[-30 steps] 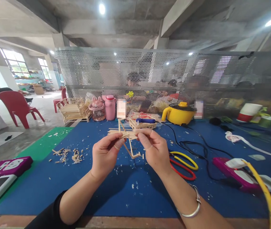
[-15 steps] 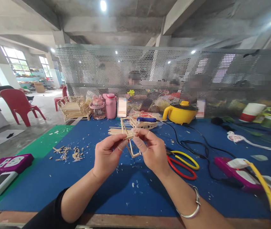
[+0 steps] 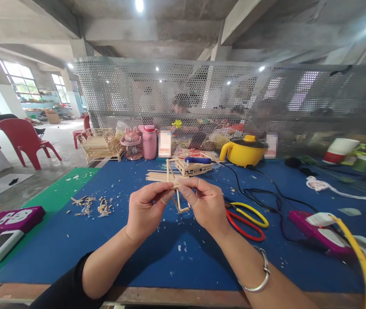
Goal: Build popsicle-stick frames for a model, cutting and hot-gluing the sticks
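Note:
A small frame of thin wooden sticks (image 3: 179, 201) is held up over the blue table mat, one corner pointing down and a tall piece rising above the fingers. My left hand (image 3: 147, 208) pinches its middle from the left. From the right, my right hand (image 3: 207, 206) pinches the same spot, fingertips meeting those of the left. The fingers hide the joint between the sticks. Just behind lie loose wooden sticks (image 3: 160, 175) and a wooden stick structure (image 3: 194, 168), with a blue-handled tool (image 3: 198, 160) on top.
Wood scraps (image 3: 105, 207) lie at left. Scissors with red and yellow handles (image 3: 250, 215) and black cables are right of my hands. A yellow pot (image 3: 245, 152), pink bottles (image 3: 149, 143) and a stick-built model (image 3: 101, 145) stand along the back. Purple power strips lie at both sides.
Both hands have closed in slightly around the middle of the stick frame, and the frame has shifted and turned a little. The objects on the table look the same.

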The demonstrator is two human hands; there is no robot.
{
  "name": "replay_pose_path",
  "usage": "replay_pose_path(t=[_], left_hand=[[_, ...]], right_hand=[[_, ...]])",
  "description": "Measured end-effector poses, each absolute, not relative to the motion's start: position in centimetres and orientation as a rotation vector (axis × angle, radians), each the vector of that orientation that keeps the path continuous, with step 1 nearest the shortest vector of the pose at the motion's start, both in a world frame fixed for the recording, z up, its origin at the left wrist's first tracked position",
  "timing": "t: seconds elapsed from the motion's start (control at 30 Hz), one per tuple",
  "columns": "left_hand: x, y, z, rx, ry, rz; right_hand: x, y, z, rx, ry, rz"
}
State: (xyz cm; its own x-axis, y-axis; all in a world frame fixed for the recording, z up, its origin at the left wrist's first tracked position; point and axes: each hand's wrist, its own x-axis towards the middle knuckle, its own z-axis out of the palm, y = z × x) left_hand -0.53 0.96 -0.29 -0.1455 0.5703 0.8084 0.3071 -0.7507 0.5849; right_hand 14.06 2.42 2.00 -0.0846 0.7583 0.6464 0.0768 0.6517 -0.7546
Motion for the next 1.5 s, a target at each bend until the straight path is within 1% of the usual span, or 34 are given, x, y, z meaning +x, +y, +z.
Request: replay_pose_path(t=[0.17,0.27,0.33,0.53,0.7,0.9,1.1,1.23,1.5], left_hand=[[-0.3,0.8,-0.2,1.797,0.899,1.994],[-0.3,0.7,-0.1,1.758,0.905,2.022],[-0.3,0.7,0.0,1.755,0.926,2.03],[-0.4,0.6,0.0,1.983,0.99,2.029],[-0.5,0.8,-0.2,2.07,1.002,2.023],[-0.6,0.9,0.0,1.996,1.029,2.089],[-0.8,1.0,0.1,2.206,1.029,2.111],[-0.9,1.1,0.3,2.211,1.005,2.13],[-0.9,1.7,-0.2,1.983,1.084,2.066]], right_hand=[[13.8,3.0,1.7,-0.532,-1.427,1.184],[13.9,3.1,1.5,-0.475,-1.375,1.294],[14.0,3.1,1.5,-0.473,-1.397,1.242],[13.8,2.6,2.0,-0.637,-1.534,0.908],[13.5,2.3,2.1,-0.671,-1.554,0.748],[13.6,2.1,1.9,-0.621,-1.533,0.887],[13.5,2.1,2.0,-0.759,-1.515,0.779],[13.5,2.0,2.0,-0.79,-1.516,0.799],[13.7,2.6,2.2,-0.777,-1.444,0.872]])
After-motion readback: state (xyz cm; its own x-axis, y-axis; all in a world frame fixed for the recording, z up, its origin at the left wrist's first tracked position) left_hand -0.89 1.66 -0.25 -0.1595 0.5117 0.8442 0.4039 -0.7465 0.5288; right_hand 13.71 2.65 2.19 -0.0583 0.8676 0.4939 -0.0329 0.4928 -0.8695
